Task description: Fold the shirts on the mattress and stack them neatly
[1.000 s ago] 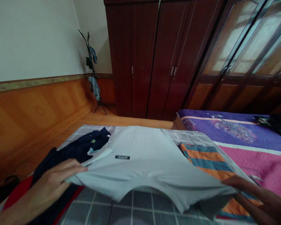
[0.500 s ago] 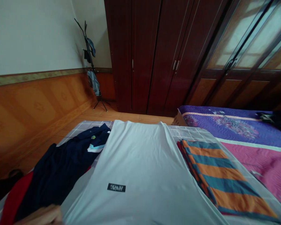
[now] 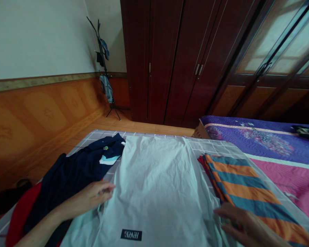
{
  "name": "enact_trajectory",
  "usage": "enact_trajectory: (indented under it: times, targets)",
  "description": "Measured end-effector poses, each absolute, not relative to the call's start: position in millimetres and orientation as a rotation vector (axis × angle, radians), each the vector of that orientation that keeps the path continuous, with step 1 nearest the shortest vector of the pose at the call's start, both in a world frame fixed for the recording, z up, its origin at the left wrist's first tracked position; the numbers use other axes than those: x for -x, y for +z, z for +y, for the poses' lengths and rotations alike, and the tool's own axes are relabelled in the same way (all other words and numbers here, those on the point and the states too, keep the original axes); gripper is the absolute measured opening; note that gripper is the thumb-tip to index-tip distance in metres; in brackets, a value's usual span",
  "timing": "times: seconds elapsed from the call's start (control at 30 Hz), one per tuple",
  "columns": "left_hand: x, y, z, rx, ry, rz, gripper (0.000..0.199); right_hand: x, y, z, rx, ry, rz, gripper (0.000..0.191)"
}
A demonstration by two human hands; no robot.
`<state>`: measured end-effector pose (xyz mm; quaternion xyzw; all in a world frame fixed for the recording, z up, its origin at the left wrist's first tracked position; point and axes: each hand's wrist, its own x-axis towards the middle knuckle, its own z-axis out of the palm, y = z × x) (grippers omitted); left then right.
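Pale grey T-shirt (image 3: pixel 157 185) is lying face up, spread lengthwise mid-bed on a checked sheet (image 3: pixel 228 146), its far edge reaching nearly to the bed's far end and its near end running out of view at the bottom; a few soft wrinkles are showing, and sides are bunching a bit nr the hands. Blk label (image 3: pixel 131 235) w/ white print is sitting low on it, lettering facing upside down. L hand (image 3: pixel 100 192) is resting at or just over the shirt's L edge, fingers bent inward; can't tell if they're pinching fabric. R hand (image 3: pixel 237 219) is hanging by the R edge, a bit blurred, thumb & fingers held apart w/ a gap btwn, not gripping anything. Navy garment (image 3: pixel 74 175) w/ a white-and-light-blue patch is lying L of the shirt, partly behind the L forearm, red cloth (image 3: pixel 23 209) showing at its near end. Orange-and-blue striped cloth (image 3: pixel 247 185) is lying folded on the R, red fabric peeking out along its L side. Further R, a purple-and-pink bedspread (image 3: pixel 237 128) is covering another bed. In bkgd, a dk red wardrobe (image 3: pixel 170 61) is standing next to a coat stand (image 3: pixel 101 51) w/ clothes hanging.
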<state>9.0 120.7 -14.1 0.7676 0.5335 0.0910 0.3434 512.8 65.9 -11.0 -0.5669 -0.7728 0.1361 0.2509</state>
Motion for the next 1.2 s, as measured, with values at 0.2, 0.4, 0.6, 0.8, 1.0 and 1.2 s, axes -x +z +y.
enact_trajectory:
  times: [0.2,0.4,0.6,0.8,1.0,1.2]
  targets:
    - [-68,-56,258,-2.184,0.455,1.816,0.042,-502,-21,222,1.905,0.271,-2.161,0.039]
    - [-81,-67,334,-2.104,0.421,2.095,0.047,-516,-44,310,2.115,0.133,-2.01,0.045]
    - [-76,-65,382,-1.958,0.284,2.259,0.052,-524,-58,347,2.203,0.137,-1.928,0.047]
    - [-64,-71,403,-1.956,0.253,2.185,0.029,-528,-62,372,2.183,0.152,-1.936,0.039]
    - [-52,-79,406,-1.903,0.375,2.245,0.034,-528,-69,375,2.162,0.148,-1.894,0.021]
    - [-69,-81,408,-1.82,0.507,2.375,0.044,-531,-69,380,2.268,0.052,-1.673,0.026]
